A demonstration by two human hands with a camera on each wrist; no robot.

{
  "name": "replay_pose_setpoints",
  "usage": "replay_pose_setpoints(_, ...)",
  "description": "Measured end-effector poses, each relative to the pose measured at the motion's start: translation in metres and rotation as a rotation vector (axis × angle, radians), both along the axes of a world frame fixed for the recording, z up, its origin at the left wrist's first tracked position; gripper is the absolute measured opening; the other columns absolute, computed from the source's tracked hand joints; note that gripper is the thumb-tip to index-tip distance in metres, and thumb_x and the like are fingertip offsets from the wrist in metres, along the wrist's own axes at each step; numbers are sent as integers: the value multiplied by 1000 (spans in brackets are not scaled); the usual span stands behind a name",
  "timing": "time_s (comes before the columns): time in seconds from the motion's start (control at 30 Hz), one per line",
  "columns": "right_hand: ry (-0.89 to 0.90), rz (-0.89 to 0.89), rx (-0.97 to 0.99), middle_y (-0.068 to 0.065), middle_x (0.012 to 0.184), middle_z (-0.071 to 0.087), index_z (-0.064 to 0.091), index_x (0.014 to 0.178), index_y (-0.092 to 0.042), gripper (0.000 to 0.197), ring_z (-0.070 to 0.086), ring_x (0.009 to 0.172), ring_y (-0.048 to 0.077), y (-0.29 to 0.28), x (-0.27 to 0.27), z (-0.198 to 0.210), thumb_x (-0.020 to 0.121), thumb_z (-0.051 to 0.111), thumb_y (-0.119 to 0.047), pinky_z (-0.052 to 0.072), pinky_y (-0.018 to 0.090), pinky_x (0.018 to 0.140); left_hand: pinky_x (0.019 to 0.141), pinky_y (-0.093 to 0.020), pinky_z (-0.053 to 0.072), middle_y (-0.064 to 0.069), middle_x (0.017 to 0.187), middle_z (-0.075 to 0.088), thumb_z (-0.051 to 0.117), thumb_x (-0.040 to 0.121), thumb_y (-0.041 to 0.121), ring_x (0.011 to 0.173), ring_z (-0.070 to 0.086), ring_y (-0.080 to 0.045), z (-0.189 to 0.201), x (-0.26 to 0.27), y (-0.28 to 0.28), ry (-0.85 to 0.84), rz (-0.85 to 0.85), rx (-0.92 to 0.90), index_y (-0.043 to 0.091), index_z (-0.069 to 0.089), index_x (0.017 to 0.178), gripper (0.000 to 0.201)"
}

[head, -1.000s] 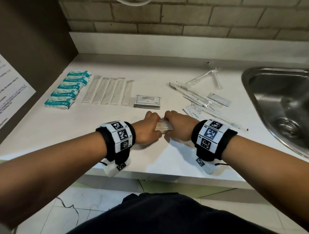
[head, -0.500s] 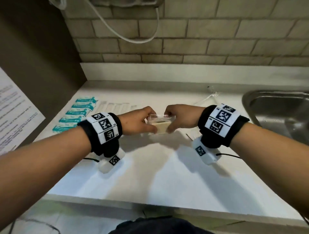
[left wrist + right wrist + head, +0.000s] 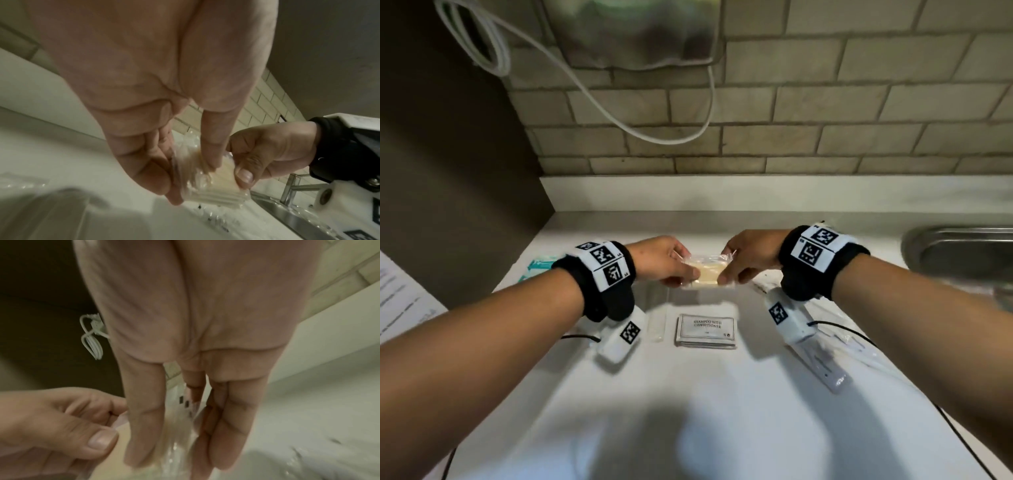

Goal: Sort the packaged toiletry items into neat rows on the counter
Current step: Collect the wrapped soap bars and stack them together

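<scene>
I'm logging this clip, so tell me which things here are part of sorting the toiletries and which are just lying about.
Part of the job:
- stack of clear-wrapped packets, held above the counter by left hand and right hand
- shampoo sachets
- teal packets
- long clear-wrapped items

Just lying about:
- sink
- white cable on the wall
- printed sheet

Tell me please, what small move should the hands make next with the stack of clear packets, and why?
Probably lower it onto the bare counter. Both the left hand and the right hand pinch the packet stack in the air above the shampoo sachets, so it belongs to no row yet.
</scene>
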State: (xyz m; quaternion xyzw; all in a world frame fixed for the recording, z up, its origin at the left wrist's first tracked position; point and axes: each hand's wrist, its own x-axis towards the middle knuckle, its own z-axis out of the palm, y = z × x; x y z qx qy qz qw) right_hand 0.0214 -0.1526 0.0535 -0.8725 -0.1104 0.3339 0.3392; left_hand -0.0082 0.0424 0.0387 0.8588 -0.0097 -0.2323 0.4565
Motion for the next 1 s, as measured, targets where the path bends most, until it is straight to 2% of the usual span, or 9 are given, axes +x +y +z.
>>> replay_pose_setpoints(0.13,43,14,-96,17,107,72,60,117,-3,47,67,81,19,6,11,-25,77,80,-19,55,32,94,68,-25,49,-10,83,68,72,85,19,73,59,-20,-14,13,-1,51,-81,168,9,62,92,15)
replay_pose_setpoints(0.23,73,18,-137,14,103,73,59,109,-9,41,68,80,18,8,14,-39,76,81,-20,55,30,92,72,-29,52,-17,87,74,74,83,26,69,62,-20,-29,22,-1,112,-124,231,7,65,95,24)
replay_pose_setpoints(0.33,92,7,-157,9,85,68,62,107,-8,35,65,65,12,9,15,-47,78,80,-17,56,18,70,80,-37,54,-20,93,74,74,83,27,71,63,-21,-37,25,-3,145,-147,255,3,67,99,29)
replay_pose_setpoints(0.4,94,13,-174,8,78,66,65,102,-5,28,62,59,10,11,14,-52,79,78,-15,54,14,59,74,-34,54,-17,85,75,74,82,29,69,63,-20,-40,27,-6,135,-147,299,4,69,98,30)
replay_pose_setpoints(0.47,98,17,-185,8,76,65,66,92,-6,20,61,61,12,13,14,-57,79,78,-15,56,19,68,69,-29,50,-12,77,74,75,80,30,65,62,-19,-45,28,-7,134,-126,337,5,70,95,30)
replay_pose_setpoints(0.57,97,28,-195,7,74,66,68,81,-8,15,62,68,17,15,14,-62,76,80,-17,57,31,85,69,-31,51,-17,80,74,77,76,29,64,62,-21,-49,30,-9,158,-95,359,0,71,93,33)
replay_pose_setpoints(0.73,70,24,-167,8,74,65,61,105,-4,31,61,63,15,16,11,-57,79,77,-10,55,28,76,74,-35,55,-21,90,74,74,78,25,68,67,-21,-47,32,-13,198,-70,386,-4,70,94,33)
replay_pose_setpoints(0.87,56,32,-173,10,81,66,59,107,-6,33,61,64,16,15,9,-55,79,77,-11,54,26,70,89,-45,55,-18,91,74,74,77,28,71,68,-21,-49,35,-13,228,-67,404,-3,70,98,38)
replay_pose_setpoints(1.0,36,25,-191,11,84,67,62,113,0,42,60,72,20,13,8,-54,78,78,-14,52,30,74,88,-46,54,-21,95,73,74,77,26,72,67,-23,-49,35,-14,239,-43,388,-4,66,104,41)
